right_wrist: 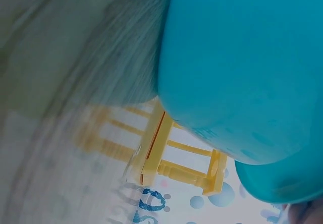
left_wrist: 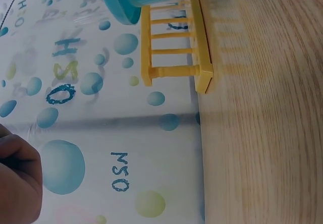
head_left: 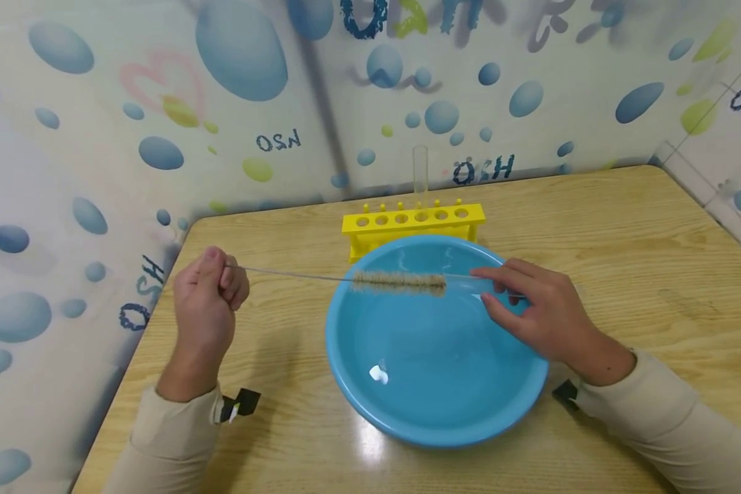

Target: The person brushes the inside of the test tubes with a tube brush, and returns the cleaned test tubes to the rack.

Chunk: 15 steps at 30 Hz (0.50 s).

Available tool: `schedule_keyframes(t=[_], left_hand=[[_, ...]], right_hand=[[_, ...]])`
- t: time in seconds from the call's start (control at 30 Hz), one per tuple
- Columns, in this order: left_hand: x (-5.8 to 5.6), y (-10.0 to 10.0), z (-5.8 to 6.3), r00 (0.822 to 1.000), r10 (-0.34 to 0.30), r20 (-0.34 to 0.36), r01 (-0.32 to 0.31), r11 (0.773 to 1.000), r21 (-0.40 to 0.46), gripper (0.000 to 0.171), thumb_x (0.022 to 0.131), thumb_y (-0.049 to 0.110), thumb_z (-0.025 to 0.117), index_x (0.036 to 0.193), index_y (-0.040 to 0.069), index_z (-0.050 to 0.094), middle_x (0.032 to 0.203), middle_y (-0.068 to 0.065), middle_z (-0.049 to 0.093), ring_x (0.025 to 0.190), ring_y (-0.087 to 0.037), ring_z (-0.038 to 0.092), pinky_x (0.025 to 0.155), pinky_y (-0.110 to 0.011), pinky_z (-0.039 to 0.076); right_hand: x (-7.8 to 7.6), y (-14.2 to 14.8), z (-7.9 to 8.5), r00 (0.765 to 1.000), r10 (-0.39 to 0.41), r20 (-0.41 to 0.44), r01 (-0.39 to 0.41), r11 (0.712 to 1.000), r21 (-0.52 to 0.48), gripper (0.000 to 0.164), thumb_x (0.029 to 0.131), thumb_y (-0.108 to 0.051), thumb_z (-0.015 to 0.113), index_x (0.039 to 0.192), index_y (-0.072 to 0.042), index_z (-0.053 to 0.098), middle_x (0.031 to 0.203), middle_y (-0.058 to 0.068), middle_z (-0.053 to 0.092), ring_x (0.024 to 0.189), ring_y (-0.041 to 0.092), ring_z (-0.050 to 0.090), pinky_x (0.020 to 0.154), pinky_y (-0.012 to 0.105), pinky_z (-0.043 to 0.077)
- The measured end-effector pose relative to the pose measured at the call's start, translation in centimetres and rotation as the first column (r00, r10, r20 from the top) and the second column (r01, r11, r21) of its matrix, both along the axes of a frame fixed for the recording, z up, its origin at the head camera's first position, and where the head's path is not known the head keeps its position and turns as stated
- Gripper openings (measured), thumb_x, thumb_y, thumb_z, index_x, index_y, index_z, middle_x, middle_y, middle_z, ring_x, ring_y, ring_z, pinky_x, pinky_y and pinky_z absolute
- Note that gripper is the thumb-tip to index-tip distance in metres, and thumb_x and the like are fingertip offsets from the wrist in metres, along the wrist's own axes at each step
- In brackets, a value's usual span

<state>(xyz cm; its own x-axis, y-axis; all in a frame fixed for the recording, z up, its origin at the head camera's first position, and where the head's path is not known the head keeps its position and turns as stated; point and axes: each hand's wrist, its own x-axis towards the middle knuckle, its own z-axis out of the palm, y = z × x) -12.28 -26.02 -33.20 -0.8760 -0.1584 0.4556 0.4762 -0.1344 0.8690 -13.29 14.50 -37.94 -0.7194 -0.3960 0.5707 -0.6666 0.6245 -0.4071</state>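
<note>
Blue and wide, a basin (head_left: 432, 370) sits on the wood-grain surface (head_left: 642, 233) at the centre of the frame, while above it a left hand (head_left: 211, 285), centre left, clenches its fingers round the wire of a bristled brush (head_left: 398, 282) and a right hand (head_left: 540, 309), centre right, pinches a clear tube (head_left: 463, 284) by the bristles' tip. At upper centre, the basin's rim partly blocks a yellow rack (head_left: 370, 240) holding an upright tube (head_left: 420, 171), before a bubble-patterned wall (head_left: 309, 171).

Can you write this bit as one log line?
left hand: grips wire handle; right hand: holds clear tube; brush bristles: over blue basin, in line with tube; yellow rack: behind basin, one standing tube
</note>
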Motion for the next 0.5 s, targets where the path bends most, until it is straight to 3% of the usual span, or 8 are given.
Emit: schedule_keyframes(t=[0.5], left_hand=[[-0.22, -0.31, -0.29, 0.999, 0.039, -0.01, -0.04, 0.996, -0.076, 0.046, 0.108, 0.027, 0.041, 0.067, 0.006, 0.037, 0.055, -0.001, 0.023, 0.043, -0.013, 0.02, 0.043, -0.029, 0.015]], right_hand=[[-0.13, 0.11, -0.05, 1.0, 0.022, -0.007, -0.022, 1.0, -0.01, 0.039, 0.077, -0.007, 0.08, 0.115, -0.014, 0.074, 0.082, -0.003, 0.063, 0.068, 0.004, 0.052, 0.056, 0.024, 0.05]])
